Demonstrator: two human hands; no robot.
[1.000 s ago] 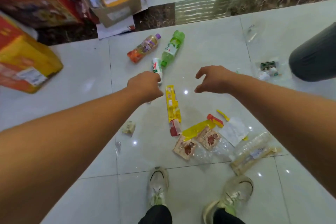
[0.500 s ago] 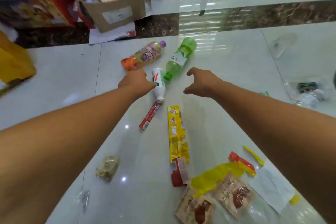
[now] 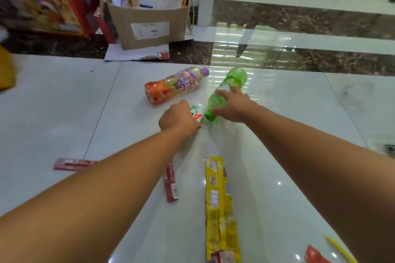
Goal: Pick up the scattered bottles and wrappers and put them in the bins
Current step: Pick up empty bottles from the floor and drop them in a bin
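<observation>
Two bottles at once: left hand (image 3: 179, 116) had its fingers curled round the small white bottle (image 3: 197, 111), and right hand (image 3: 234, 107) gripped the green bottle (image 3: 234, 80), both lying on the floor (image 3: 64, 102). Best bet was probably a firm mid-body squeeze before lifting. The orange bottle (image 3: 173, 87) lay just beyond the left fingers.

Bare floor (image 3: 53, 102) lies open leftward; the orange bottle (image 3: 174, 86), white bottle (image 3: 197, 111) and green bottle (image 3: 235, 79) crowd together (barely any gaps), a cardboard box (image 3: 149, 28) standing beyond
</observation>
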